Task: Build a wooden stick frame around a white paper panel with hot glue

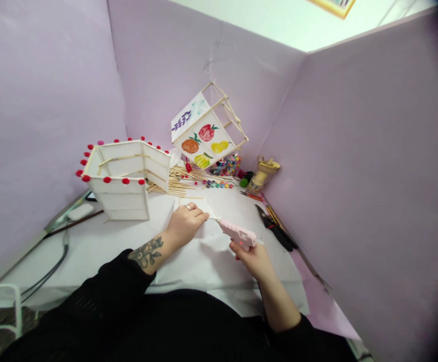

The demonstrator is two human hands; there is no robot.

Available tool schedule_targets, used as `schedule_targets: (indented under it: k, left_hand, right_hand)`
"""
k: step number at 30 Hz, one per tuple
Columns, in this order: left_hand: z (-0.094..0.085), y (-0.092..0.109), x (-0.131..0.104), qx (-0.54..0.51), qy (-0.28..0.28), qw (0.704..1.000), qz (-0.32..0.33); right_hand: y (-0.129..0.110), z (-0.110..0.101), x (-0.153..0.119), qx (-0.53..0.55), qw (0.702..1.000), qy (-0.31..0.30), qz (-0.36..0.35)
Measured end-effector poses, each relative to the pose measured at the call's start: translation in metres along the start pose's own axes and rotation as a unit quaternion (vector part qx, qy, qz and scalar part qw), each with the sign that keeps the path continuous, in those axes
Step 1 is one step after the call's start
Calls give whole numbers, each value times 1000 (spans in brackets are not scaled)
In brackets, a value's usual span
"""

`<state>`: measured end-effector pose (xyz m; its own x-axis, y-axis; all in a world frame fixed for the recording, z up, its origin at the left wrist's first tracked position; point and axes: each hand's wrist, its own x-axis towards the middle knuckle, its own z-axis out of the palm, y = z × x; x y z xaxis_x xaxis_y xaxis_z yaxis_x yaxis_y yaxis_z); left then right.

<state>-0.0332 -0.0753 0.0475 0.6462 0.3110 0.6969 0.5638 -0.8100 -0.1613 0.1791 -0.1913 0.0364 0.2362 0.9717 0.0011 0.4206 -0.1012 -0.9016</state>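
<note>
My right hand [254,259] is wrapped round the handle of a pink hot glue gun [237,234], which shows a small red light. Its nozzle points left, toward my left hand [187,223]. Between the pinched fingers of that hand is a thin pale stick [213,218], whose end lies right at the nozzle; whether they touch I cannot tell. Just behind my left hand, a flat frame of thin sticks [192,199] lies on the white-covered table [189,266], partly hidden by the fingers.
A white panelled lantern frame with red pompoms [123,201] stands left. A fruit-painted lantern [204,133] hangs tilted at the back, above loose wooden sticks [177,186] and beads [219,184]. Black pruning shears [277,229] and a twine-wrapped bundle [262,176] lie right, beside the lilac partition [354,151].
</note>
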Motion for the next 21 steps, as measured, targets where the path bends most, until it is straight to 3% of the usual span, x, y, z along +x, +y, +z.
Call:
schedule_targets:
  k: [13,21]
  left_hand:
    - [1,0,0,3,-8,1000,-4]
    - [1,0,-1,4,-10,1000,-6]
  right_hand:
    - [16,1,8,4,1000,3,18]
    - [7,-2,3,-17,1000,24,8]
